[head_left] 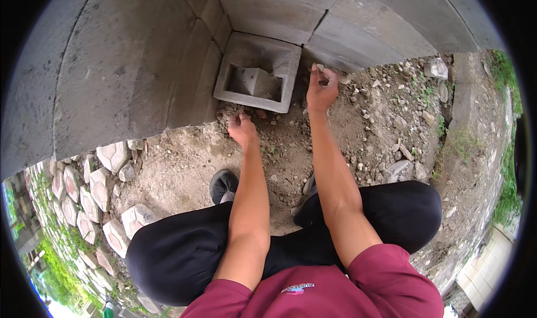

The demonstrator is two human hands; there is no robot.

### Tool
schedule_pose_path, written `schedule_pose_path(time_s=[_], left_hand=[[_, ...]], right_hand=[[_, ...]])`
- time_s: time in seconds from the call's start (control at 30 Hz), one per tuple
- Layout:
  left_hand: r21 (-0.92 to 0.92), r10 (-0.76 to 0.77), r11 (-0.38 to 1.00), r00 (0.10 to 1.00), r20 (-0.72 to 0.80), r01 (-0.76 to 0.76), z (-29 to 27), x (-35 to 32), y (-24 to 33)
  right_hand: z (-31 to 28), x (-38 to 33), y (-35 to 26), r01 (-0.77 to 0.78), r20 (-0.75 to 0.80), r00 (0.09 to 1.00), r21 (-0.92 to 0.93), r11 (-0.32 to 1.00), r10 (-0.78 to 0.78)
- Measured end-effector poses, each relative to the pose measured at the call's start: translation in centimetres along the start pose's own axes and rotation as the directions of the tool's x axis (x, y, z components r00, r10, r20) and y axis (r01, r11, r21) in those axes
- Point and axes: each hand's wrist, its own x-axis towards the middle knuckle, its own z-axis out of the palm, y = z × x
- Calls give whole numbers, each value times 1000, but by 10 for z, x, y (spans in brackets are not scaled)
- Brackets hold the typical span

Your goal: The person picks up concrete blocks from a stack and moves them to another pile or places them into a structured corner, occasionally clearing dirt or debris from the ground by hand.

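Observation:
A square grey concrete box (286,86) with an open top sits in the corner between two block walls. Inside it lies a grey block-like piece (262,83) with loose soil around it. My right hand (323,94) is just right of the box, thumb and finger pinched on a small pale stone (319,67). Close to the box's near left corner, my left hand (243,130) hangs low over the soil with its fingers drawn together. Whatever is in those fingers, if anything, is too small to make out.
Grey block walls (123,60) rise left of and behind the box. Dirt with scattered stones (400,122) spreads to the right. Pale hexagonal paving blocks (100,188) lie at the left. A larger white rock (436,68) rests by the right wall's end. My shoes (224,185) stand below my hands.

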Motion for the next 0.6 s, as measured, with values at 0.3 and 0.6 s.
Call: schedule_pose_path(time_s=[0.3,0.6], left_hand=[[-73,28,997,991,132,-18,-14,14,30],[-309,-131,917,923,362,251,-37,20,69]], right_hand=[[43,-77,-118,545,511,714,23,838,-478],[52,-106,-90,691,661,531,25,722,-531]])
